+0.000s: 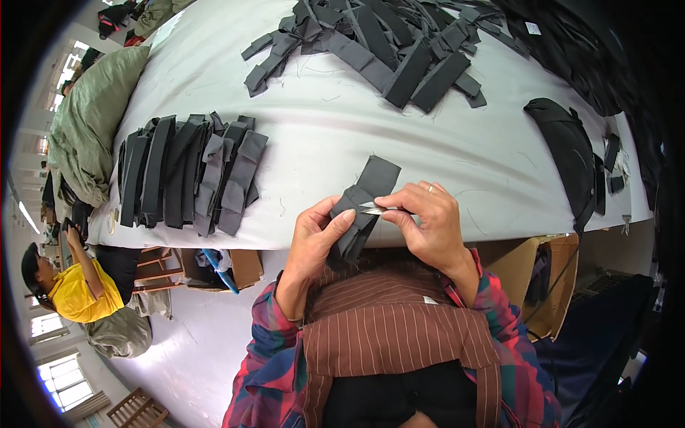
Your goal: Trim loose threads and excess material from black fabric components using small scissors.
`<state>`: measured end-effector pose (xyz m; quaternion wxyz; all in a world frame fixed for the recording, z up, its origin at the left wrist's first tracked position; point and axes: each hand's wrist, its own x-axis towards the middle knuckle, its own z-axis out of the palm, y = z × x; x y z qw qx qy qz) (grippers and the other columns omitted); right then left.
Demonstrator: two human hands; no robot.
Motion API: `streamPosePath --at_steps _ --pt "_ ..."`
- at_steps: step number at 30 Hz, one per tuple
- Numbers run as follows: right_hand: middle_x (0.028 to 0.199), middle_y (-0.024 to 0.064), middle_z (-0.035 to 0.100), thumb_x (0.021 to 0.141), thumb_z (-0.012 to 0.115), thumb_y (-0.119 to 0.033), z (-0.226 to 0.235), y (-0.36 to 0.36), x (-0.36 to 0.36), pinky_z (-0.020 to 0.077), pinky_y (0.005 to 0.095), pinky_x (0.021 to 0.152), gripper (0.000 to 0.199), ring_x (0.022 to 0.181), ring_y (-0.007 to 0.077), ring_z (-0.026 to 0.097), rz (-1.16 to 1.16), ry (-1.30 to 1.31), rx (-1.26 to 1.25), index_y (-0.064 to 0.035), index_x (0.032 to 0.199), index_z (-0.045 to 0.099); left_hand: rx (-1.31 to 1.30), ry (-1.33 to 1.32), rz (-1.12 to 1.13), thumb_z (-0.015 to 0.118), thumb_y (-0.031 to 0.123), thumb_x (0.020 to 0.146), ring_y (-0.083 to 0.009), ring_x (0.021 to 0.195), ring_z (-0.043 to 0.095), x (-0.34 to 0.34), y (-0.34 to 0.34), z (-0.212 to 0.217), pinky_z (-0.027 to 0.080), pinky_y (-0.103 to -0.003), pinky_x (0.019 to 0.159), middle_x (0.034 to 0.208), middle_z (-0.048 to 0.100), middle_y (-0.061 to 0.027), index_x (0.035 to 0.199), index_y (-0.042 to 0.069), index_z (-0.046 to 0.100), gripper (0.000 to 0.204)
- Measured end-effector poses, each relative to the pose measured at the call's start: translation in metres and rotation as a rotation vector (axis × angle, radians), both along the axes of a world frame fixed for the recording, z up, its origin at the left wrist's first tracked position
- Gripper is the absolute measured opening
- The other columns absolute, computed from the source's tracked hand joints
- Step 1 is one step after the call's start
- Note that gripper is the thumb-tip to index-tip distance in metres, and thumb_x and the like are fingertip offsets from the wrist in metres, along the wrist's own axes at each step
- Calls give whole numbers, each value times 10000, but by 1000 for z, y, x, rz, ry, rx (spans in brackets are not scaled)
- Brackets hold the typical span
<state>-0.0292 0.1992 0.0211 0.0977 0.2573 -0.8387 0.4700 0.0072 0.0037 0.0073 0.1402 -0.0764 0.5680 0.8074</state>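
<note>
Hands (321, 227) (430, 220) on | grey strip (378, 175) | long axis slanting away, rightward

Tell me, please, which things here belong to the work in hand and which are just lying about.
In the work:
Dark grey fabric, in the left hand
Pointed metal tool, in the right hand
Row of similar pieces and far heap, probably

Apparently just lying about:
Green sack, left
Dark curved item, right
Cardboard box, below right

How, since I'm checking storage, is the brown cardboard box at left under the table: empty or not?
Not empty: the brown cardboard box has a long blue object in its opening; how full, cannot tell.
</note>
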Motion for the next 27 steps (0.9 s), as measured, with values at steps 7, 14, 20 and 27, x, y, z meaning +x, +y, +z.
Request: streamPosePath --at_steps 7,14,20,27 --pt "723 55 639 749 700 -74 1 -1 -5 402 315 615 111 638 222 571 -12 -69 1 -70 859 680 5 -9 -12 628 127 906 -26 708 534 -2 -1 -2 453 -182 616 840 613 8 967 16 582 134" --pt "732 53 646 781 673 -122 -1 -13 -4 428 334 613 98 641 232 586 -65 -186 -89 -81 868 653 -117 29 5 637 125 900 -15 698 506 -2 2 0 425 -175 599 802 580 32 926 36 566 117" --pt "750 72 653 789 671 -128 -5 -17 -3 444 334 599 116 651 246 603 -76 -262 -145 -76 892 664 -138 35 -10 639 121 899 -15 703 498 -4 1 -2 419 -177 611 807 575 34 923 34 564 118" --pt "786 85 667 820 644 -55 -5 -20 -1 473 266 650 135 700 166 623 -62 -288 -135 -15 948 664 -180 77 11 642 118 895 -19 719 497 -4 0 -1 417 -179 617 807 567 33 926 30 566 121"
